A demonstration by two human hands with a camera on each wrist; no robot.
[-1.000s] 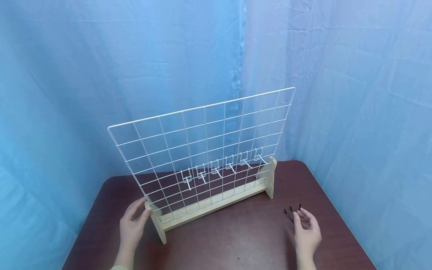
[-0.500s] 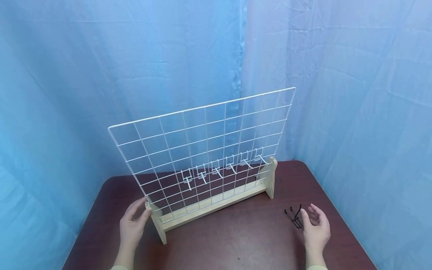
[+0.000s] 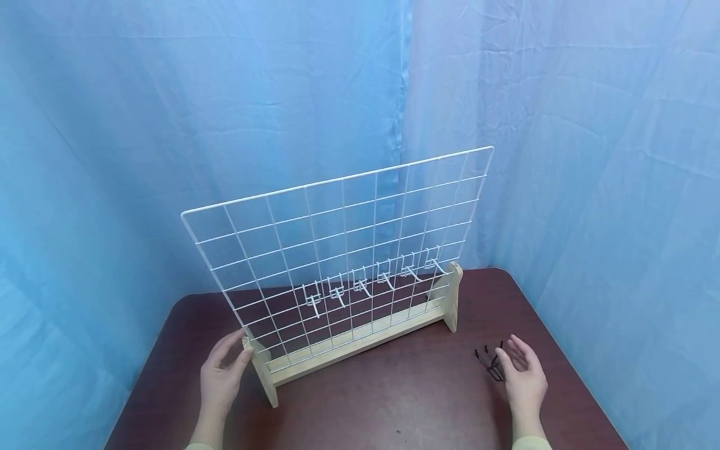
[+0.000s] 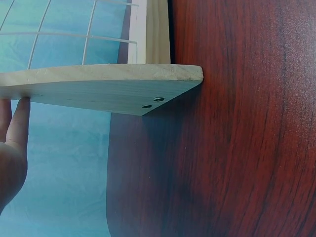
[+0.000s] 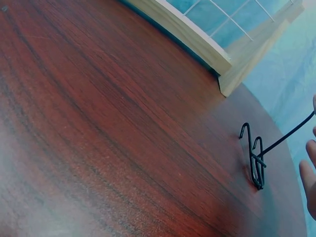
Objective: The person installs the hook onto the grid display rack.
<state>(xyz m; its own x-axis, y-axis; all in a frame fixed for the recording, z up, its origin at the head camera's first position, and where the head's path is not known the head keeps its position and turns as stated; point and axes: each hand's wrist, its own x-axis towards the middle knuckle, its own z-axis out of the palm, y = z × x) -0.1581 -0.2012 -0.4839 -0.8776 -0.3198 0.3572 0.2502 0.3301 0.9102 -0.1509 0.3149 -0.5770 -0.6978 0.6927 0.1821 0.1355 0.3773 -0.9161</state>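
My left hand (image 3: 218, 375) grips the upper end of the left side panel (image 3: 261, 372) of a pale wooden stand. In the left wrist view its fingertips (image 4: 20, 111) meet that panel's outer face. The stand holds a white wire grid panel (image 3: 344, 206) upright, with a row of white hooks (image 3: 360, 285) hung on it. A black wire hook (image 5: 257, 165) rests on the table to the right. Beside it, my right hand (image 3: 525, 381) has its thumb and fingers spread apart. Only part of that hand shows in the right wrist view, near the hook's arm.
The dark red-brown table (image 3: 394, 400) has rounded far corners. Blue curtains (image 3: 315, 81) surround its back and sides. The stand's base rail (image 3: 354, 342) runs diagonally across the table behind the hands.
My right hand has let go of the black hook and drawn back to the right, leaving it fully visible on the table. My left hand has stayed at the stand.
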